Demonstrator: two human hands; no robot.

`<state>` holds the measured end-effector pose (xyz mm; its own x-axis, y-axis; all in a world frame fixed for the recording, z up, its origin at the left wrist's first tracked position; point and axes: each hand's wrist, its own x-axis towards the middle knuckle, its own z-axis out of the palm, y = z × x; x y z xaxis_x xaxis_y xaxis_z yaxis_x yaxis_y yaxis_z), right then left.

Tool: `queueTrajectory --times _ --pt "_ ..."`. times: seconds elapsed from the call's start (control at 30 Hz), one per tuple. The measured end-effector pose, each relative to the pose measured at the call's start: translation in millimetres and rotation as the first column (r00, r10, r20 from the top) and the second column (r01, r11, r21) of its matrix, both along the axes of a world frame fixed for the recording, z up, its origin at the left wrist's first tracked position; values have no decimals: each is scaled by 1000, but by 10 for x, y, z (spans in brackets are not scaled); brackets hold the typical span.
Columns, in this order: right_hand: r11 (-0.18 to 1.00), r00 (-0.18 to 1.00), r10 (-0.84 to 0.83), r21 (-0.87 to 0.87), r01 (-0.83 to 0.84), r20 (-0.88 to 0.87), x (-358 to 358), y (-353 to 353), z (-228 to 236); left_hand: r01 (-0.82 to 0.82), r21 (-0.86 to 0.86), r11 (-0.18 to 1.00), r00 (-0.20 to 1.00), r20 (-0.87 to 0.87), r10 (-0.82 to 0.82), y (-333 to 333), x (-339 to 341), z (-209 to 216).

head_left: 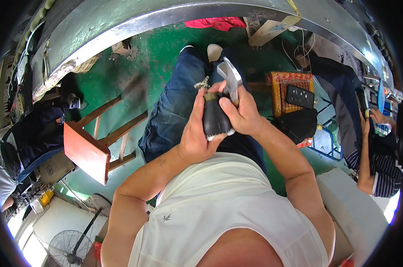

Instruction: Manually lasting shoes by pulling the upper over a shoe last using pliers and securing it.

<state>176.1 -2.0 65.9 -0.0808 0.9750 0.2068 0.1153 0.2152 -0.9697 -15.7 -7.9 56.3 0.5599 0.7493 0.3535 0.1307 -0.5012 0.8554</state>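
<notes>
A black leather shoe upper (216, 118), apparently stretched over a last, is held upright in front of my lap. My left hand (194, 131) wraps around its left side, fingers closed on it. A ragged pale edge shows along its lower rim. My right hand (246, 113) grips silver metal pincers (231, 79), their broad head pointing up and away, while its thumb rests against the upper's right side. A mottled, patterned piece (203, 83) sticks out at the top, near my left fingertips. The handles of the pincers are mostly hidden by my right hand.
A metal-edged bench (134, 26) curves across the far side. To the left lies a tipped wooden stool (88, 149); to the right, a woven seat (279, 100) bears a black phone-like device (300, 96) and black cloth (297, 125). Co-workers sit at both sides. A fan (70, 249) stands lower left.
</notes>
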Motion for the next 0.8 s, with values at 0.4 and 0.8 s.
queueTrajectory --times 0.4,0.8 --pt "937 857 337 -223 -268 390 406 179 538 146 -57 988 977 -148 -153 344 -122 -486" --pt "652 987 -122 -758 0 -105 362 -49 -251 -194 -766 613 980 -129 150 451 112 -585"
